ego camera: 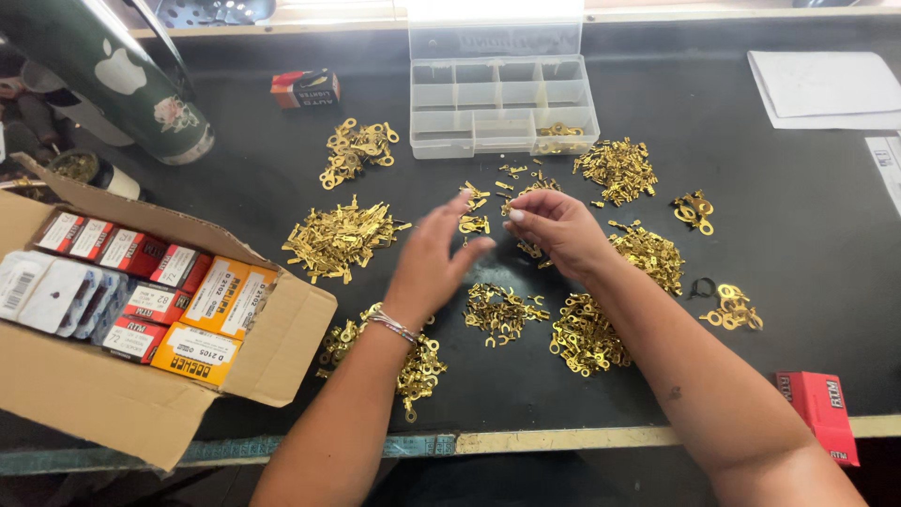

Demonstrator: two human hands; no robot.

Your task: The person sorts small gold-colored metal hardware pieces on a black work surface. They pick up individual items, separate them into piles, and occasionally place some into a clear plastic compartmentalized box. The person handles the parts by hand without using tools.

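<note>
Black workbench [807,244] strewn with brass terminals: the small pile [474,211] lies just ahead, between both hands; left hand [432,263] open, empty; right hand [554,230] seemingly pinching one piece, nearer.

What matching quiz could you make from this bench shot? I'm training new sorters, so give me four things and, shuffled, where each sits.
Things:
1. clear compartment box
2. cardboard carton
3. white paper sheets
4. left hand

Places:
A. far right corner of the black table
B. left edge, holding small boxes
C. mid-table, beside the right hand, over brass terminals
D. far side, centre, lid open

Pairs: 1-D, 2-B, 3-A, 4-C
</note>
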